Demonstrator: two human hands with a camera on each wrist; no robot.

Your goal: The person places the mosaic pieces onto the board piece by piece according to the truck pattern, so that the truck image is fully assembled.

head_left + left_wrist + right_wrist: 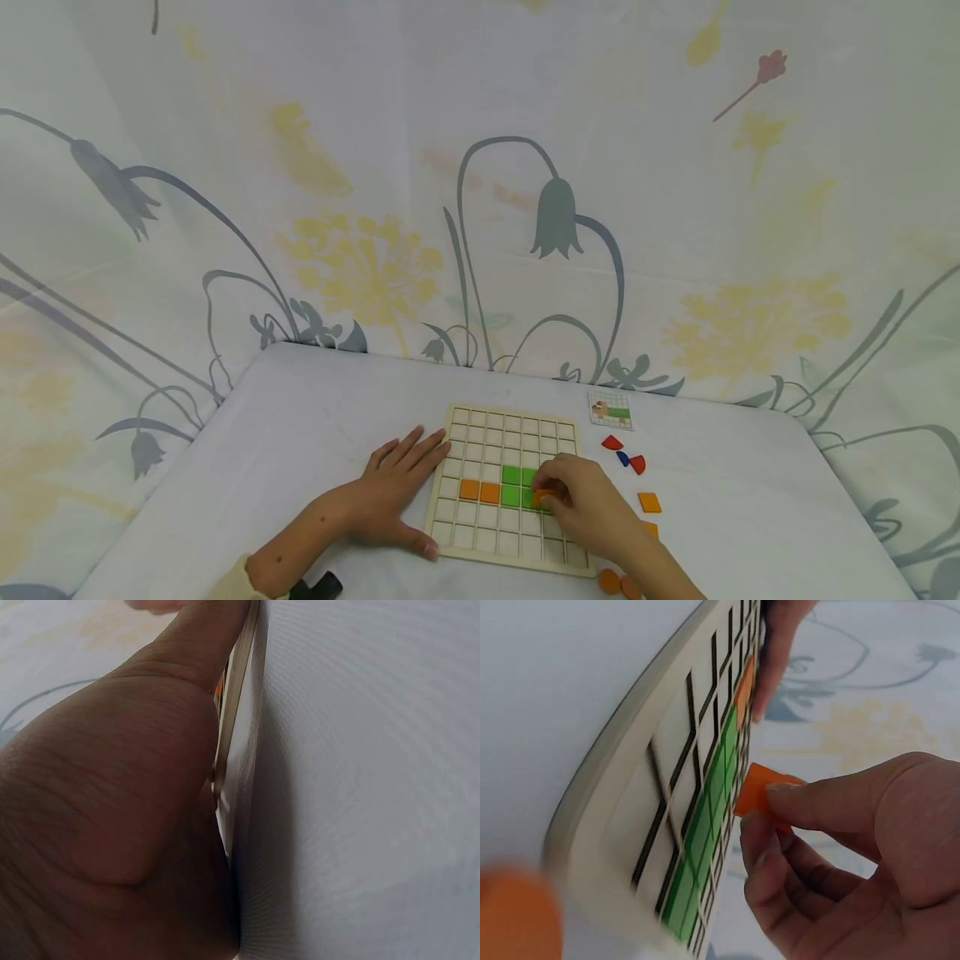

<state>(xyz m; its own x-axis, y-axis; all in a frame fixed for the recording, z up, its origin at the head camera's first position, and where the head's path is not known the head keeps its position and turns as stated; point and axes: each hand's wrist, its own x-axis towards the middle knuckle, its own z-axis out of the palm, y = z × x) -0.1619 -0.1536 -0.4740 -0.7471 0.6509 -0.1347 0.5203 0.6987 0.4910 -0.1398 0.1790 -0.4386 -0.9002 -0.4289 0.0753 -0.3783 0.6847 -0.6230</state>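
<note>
A pale wooden grid board [486, 542] lies on the white table. In its middle rows sit several green square tiles [512, 475], with two orange square tiles [469, 490] to their left. My left hand [386, 496] lies with spread, straight fingers along the board's left edge, the thumb by the near left corner. Above the green tiles, my right hand [585, 504] pinches an orange tile [756, 787] between thumb and fingers. In the right wrist view this tile stands tilted, near the grid; whether it touches is unclear. The right hand hides part of the board.
Right of the board lie a small pattern card [611, 411], red wedge pieces [612, 442], a blue half-round piece [623, 458], orange squares [649, 502] and orange round pieces [609, 581]. A black object [326, 586] is beside my left forearm. A flower-printed backdrop [495, 275] borders the table.
</note>
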